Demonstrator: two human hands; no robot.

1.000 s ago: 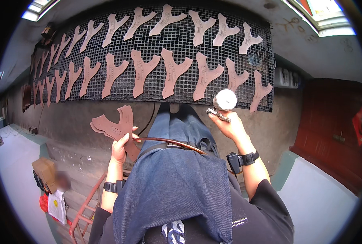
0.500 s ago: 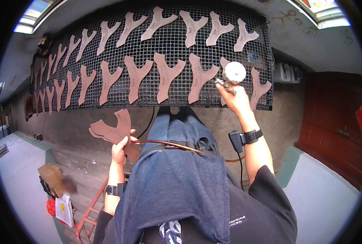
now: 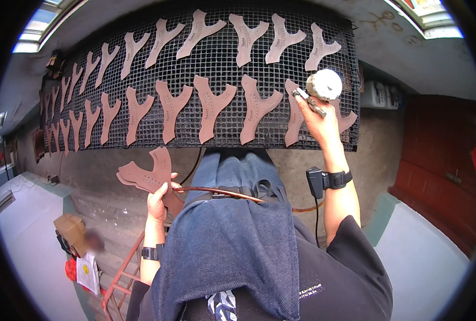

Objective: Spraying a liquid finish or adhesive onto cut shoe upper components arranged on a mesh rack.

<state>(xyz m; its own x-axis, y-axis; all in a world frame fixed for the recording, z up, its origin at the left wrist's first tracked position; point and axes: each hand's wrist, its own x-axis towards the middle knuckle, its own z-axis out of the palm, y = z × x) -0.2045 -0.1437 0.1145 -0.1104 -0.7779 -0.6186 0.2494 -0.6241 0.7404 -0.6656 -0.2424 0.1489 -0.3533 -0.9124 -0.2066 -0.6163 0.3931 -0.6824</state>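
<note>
Prob. spraying: your R hand curls round gun over R end of rack; L hand pinches pcs nearside; next likely needs steady aim.

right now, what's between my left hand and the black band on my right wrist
In the head view, from the left hand rightward: a brown hose over denim clothing, then a strip of floor.

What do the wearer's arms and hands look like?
Left hand and right hand: no gloves. Short dark sleeves, forearms bare. Each forearm wears a black strap: left strap, right strap. The right one carries a black box with a thin black cable.
</note>
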